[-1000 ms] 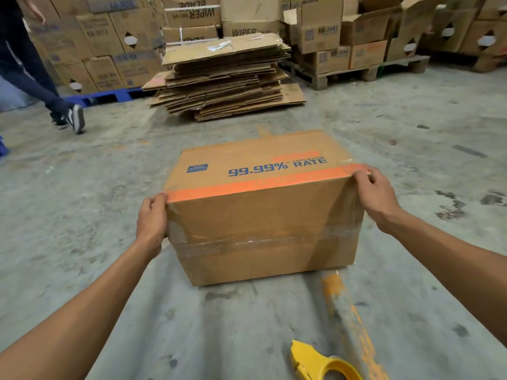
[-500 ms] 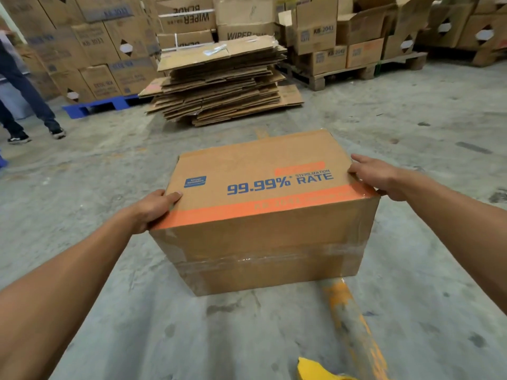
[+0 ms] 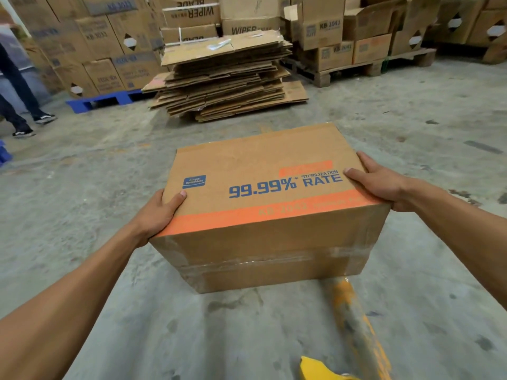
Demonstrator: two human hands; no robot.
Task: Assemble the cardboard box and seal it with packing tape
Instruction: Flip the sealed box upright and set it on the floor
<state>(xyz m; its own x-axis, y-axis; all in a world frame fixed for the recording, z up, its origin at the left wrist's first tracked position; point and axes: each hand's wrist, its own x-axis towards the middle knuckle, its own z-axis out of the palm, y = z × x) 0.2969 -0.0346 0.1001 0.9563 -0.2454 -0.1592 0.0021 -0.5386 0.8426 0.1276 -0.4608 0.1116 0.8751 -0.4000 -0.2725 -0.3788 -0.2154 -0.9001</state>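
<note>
A closed brown cardboard box (image 3: 263, 171) with an orange stripe and blue "99.99% RATE" print is in front of me, its near side facing me with clear packing tape along the seam. My left hand (image 3: 157, 215) grips its left edge, thumb on the upper face. My right hand (image 3: 381, 182) holds the right edge the same way. The box looks raised and tilted off the concrete floor. A yellow tape dispenser (image 3: 321, 370) lies on the floor at the bottom edge, partly cut off.
A stack of flattened cardboard (image 3: 225, 75) lies on the floor behind the box. Cartons stand on a blue pallet (image 3: 101, 101) at left and a wooden pallet (image 3: 356, 68) at right. A person's legs (image 3: 19, 105) are at far left. An orange floor line (image 3: 356, 325) runs toward me.
The box has come up and toward me, tilting its printed face further into view. Both hands shifted to gripping its side edges. The person at left walked further left.
</note>
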